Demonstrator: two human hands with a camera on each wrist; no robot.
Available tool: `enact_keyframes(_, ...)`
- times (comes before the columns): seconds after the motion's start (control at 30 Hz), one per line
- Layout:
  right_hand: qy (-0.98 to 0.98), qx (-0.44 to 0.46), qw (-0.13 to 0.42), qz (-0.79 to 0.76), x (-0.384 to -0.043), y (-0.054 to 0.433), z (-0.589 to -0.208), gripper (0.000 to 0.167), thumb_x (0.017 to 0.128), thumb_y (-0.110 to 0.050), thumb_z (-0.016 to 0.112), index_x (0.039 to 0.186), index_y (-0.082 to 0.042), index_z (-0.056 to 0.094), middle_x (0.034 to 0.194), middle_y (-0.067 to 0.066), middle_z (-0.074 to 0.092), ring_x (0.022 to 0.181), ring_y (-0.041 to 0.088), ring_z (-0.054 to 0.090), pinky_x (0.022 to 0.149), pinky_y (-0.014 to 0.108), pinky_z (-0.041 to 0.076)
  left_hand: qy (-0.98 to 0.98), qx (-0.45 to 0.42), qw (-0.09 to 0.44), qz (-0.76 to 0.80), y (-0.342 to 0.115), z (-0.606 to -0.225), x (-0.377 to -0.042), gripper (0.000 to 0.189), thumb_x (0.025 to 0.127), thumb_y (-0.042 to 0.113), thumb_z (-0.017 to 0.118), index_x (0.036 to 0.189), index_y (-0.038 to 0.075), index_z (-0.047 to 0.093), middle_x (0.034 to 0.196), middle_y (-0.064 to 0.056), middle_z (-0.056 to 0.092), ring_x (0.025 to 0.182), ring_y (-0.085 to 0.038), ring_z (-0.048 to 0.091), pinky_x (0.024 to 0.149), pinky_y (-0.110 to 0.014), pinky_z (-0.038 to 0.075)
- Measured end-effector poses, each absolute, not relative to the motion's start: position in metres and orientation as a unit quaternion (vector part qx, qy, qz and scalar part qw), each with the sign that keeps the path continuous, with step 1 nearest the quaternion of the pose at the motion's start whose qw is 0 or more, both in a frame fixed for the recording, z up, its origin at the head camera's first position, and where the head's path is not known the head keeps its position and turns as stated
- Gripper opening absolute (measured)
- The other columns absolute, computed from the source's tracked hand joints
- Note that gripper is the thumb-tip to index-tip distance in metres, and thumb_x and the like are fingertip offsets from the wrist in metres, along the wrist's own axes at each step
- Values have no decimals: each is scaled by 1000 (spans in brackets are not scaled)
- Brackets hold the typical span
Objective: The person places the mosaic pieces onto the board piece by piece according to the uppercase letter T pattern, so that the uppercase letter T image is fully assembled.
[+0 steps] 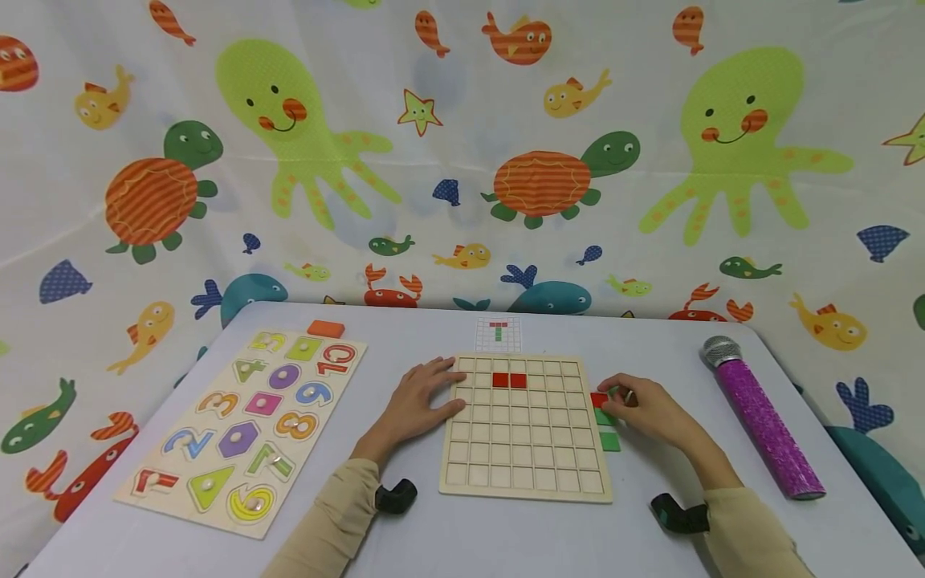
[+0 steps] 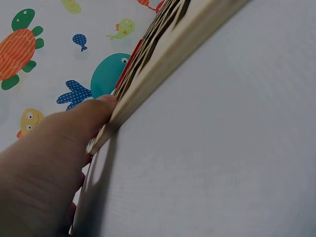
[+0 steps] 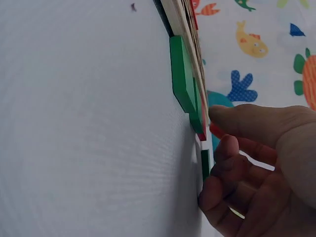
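A pale wooden grid board (image 1: 526,475) lies in front of me, with two red square tiles (image 1: 509,380) side by side in its upper rows. At the board's left edge, my left hand (image 1: 413,401) rests with spread fingers; its thumb touches the rim in the left wrist view. My right hand (image 1: 646,405) is beside the right edge, thumb and index finger pinching a red tile (image 1: 598,400). Green tiles (image 1: 610,441) lie along that edge, partly behind the hand. In the right wrist view, a green tile (image 3: 181,74) leans against the board; the other fingers are curled.
A printed card (image 1: 498,334) with a red and green T pattern lies behind the board. To the left are a number-and-shape puzzle (image 1: 238,433) and an orange block (image 1: 326,329). A purple glittery microphone (image 1: 766,425) lies at right. A sea-animal cloth (image 1: 448,160) hangs behind the table.
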State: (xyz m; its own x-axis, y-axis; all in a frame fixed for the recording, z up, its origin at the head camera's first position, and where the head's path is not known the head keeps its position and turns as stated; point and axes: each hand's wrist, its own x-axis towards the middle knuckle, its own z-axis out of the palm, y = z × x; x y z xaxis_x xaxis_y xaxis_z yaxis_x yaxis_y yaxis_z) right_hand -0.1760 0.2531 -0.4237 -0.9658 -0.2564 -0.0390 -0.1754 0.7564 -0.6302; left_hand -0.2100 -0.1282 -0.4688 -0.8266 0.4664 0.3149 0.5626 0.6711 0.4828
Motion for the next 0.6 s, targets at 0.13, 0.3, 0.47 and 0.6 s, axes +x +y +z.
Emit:
enact_keyframes(0.13,939,-109,68,-321,-173,254,-426,28,89,-20,64,115,-7,60,78,0,50,69,12,46,52,21,37,-912,-279,77,-289,-128,-469,-210,46,87,42,65,128,22,59,146,-7,46,139,-30,35,111,-58,23)
enact_keyframes(0.3,943,-98,65,-311,-172,252,-430,28,89,-17,62,116,-8,60,80,1,51,70,13,47,51,21,37,-913,-276,72,-292,-129,-470,-211,47,87,44,64,128,23,59,146,-7,45,140,-29,34,112,-57,22)
enact_keyframes(0.47,945,-100,38,-309,-171,253,-432,27,88,-16,64,114,-8,60,86,3,54,74,14,48,56,21,40,-913,-276,69,-291,-128,-469,-210,47,87,44,64,129,23,58,147,-6,44,140,-28,34,112,-57,22)
enact_keyframes(0.6,945,-105,8,-310,-170,254,-433,25,87,-15,67,110,-7,61,94,6,56,77,15,50,62,23,43,-911,-281,80,-292,-128,-468,-210,46,86,41,65,128,21,59,145,-8,46,139,-31,35,111,-58,23)
